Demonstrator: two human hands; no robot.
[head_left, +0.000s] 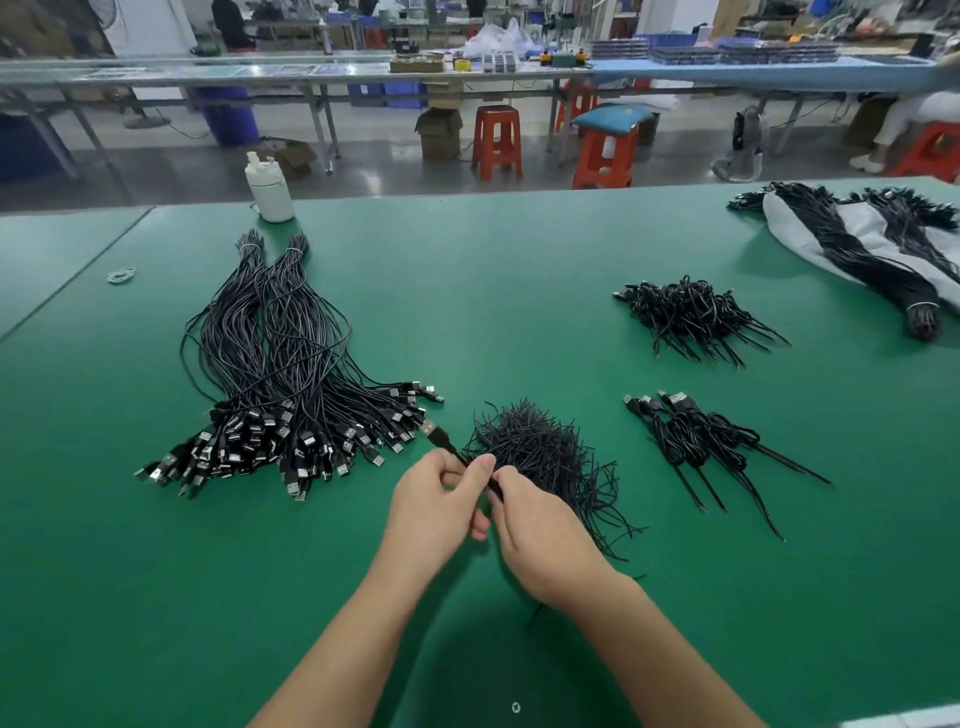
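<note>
Coiling a USB cable (441, 439)
My left hand (436, 512), right hand (545, 540) pinch it; next I'd fetch a twist tie (535, 447), one o'clock.

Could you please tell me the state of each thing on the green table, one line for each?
left hand: grips the USB cable
right hand: pinches the same cable
USB cable: held, plug end free
long cable bundles: uncoiled, banded at the far end
short black ties: loose heap
near coiled cables: coiled, laid side by side
far coiled cables: coiled, heaped
white bottle: upright
</note>
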